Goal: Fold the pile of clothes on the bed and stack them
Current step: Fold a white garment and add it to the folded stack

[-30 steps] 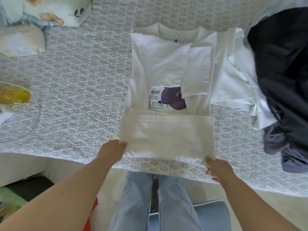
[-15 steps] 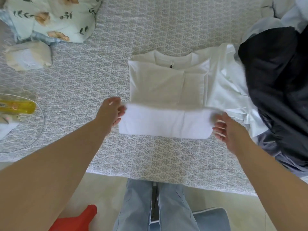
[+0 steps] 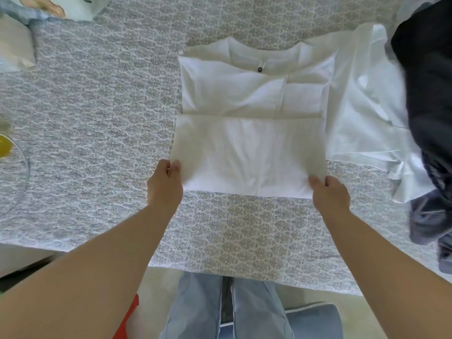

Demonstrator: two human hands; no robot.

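Both hands, left hand [image 3: 165, 184] and right hand [image 3: 330, 194], pinch the white shirt's [image 3: 249, 152] near fold on the bed [image 3: 97, 118]; judging by this, another fold toward the collar comes next.

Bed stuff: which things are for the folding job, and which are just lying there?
For folding: white T-shirt, held by left hand and right hand; white garment; dark clothes.
Lying about: floral pillow, glass bowl.

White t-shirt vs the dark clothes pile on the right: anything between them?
Yes. In the head view a crumpled white garment lies between the white t-shirt and the dark clothes pile, its right edge tucked under the pile.
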